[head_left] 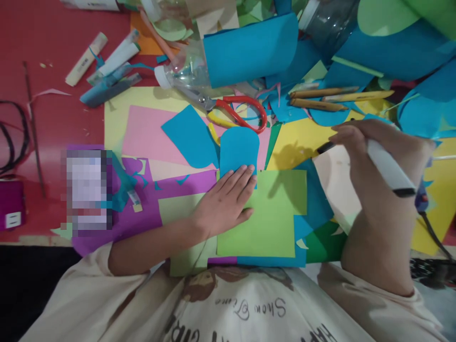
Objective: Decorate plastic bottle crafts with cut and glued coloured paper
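Note:
My left hand [224, 202] lies flat, its fingers stretched over the lower end of a round-topped blue paper piece [239, 147] and its palm on a light green sheet [270, 232]. My right hand [374, 147] is raised at the right, closed around a white marker [388, 166] with a black end. The marker's dark tip points down and left, apart from the paper below. A second blue cutout [192, 137] lies left of the first. Scissors [245, 111] with red and yellow handles rest just beyond the blue pieces.
Clear plastic bottles [187, 69], one wrapped in blue paper [251, 50], lie at the back. Several pencils [320, 102] sit at the back right and markers [117, 57] at the back left. A blurred-out rectangular object [87, 190] lies left on purple paper [142, 228]. Scraps cover the red table [46, 118].

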A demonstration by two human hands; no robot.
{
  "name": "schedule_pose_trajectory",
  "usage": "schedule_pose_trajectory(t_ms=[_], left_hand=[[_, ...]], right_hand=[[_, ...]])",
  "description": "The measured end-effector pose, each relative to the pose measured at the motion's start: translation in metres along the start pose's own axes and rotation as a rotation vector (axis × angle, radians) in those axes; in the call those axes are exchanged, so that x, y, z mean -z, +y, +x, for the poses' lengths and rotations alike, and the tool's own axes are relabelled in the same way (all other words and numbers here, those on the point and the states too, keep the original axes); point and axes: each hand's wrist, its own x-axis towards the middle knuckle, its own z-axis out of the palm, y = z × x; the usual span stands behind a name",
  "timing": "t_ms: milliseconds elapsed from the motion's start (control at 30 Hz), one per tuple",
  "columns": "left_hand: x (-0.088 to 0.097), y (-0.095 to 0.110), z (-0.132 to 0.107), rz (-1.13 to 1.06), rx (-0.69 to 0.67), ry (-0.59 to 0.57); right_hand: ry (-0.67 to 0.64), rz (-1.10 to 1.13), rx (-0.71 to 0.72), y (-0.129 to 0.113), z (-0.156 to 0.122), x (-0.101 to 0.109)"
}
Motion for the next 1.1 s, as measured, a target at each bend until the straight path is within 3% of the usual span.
schedule_pose_trajectory(t_ms=[100,200,433,533,600,667,767,967,1100], left_hand=[[0.001,0.000,0.000,0.001,0.003,0.000],[0.002,0.000,0.001,-0.006,0.011,-0.023],[0.000,-0.002,0.000,-0.033,0.014,0.044],[0.000,-0.005,-0.001,-0.121,0.023,0.158],[0.002,-0.008,0.000,-0.210,0.016,0.277],[0.005,-0.012,0.001,-0.309,-0.009,0.409],[0.010,-0.019,0.004,-0.409,-0.045,0.546],[0.014,-0.027,0.007,-0.383,0.004,0.607],[0.017,-0.031,0.008,-0.537,0.065,0.583]], right_hand=[[-0.085,-0.306,0.057,0.018,0.007,0.001],[-0.138,-0.431,0.015,0.027,0.009,-0.003],[-0.172,-0.368,-0.010,0.025,0.012,-0.002],[-0.026,-0.137,-0.008,0.011,0.011,-0.003],[0.008,0.197,0.012,-0.004,0.004,-0.008],[-0.093,0.568,0.027,-0.021,-0.007,-0.016],[-0.364,0.837,-0.027,-0.043,-0.025,-0.029],[-0.462,0.981,-0.243,-0.061,-0.039,-0.043],[-0.544,1.109,-0.366,-0.057,-0.036,-0.041]])
